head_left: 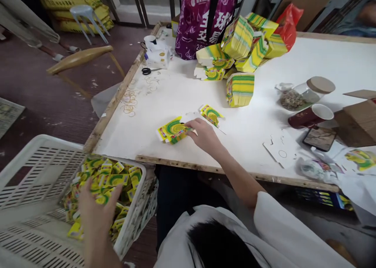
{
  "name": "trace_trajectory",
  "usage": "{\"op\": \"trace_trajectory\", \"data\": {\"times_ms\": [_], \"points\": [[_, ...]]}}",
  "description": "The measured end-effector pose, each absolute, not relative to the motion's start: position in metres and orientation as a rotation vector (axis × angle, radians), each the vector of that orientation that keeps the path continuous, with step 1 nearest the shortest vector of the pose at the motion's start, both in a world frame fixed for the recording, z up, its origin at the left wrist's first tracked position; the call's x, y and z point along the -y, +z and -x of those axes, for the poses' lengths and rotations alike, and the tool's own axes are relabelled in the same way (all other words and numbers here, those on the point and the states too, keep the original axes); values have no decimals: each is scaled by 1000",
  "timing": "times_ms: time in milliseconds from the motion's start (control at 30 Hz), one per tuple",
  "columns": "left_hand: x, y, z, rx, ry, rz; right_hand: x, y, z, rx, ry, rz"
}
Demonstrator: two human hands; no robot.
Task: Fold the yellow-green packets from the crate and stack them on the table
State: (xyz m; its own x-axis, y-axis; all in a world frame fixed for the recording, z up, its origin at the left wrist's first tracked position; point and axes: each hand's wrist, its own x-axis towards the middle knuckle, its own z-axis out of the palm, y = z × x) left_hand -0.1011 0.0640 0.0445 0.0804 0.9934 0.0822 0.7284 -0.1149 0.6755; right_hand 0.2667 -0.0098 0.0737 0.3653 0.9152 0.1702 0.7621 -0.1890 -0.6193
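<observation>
My right hand (204, 135) rests on the white table (252, 135), its fingers curled down on the right end of a flat yellow-green carton (172, 131). Just behind it lies a second flat carton (211, 114). Low on the left, my left hand (94, 210) reaches with spread fingers into a white plastic crate (32, 170). It hovers over or touches the pile of small folded yellow-green boxes (111, 180) inside. Motion blur smears this hand a little, and nothing shows in it.
Stacks of flat cartons (240, 89) and a heap (249, 41) stand at the table's back beside a purple bag (202, 17). A maroon cup (311, 116), jar (305, 92), phone (319, 138) and cardboard box (360, 119) are right; scissors (149, 70) and rubber bands (129, 101) left.
</observation>
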Motion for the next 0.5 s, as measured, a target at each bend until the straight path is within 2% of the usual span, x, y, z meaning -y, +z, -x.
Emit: {"op": "trace_trajectory", "data": {"times_ms": [233,500], "points": [[-43,38,4,-1183,753,-1656,-38,69,-269,1531,371,2330],[-43,25,-5,-1102,757,-1484,-21,68,-273,1589,394,2132]]}}
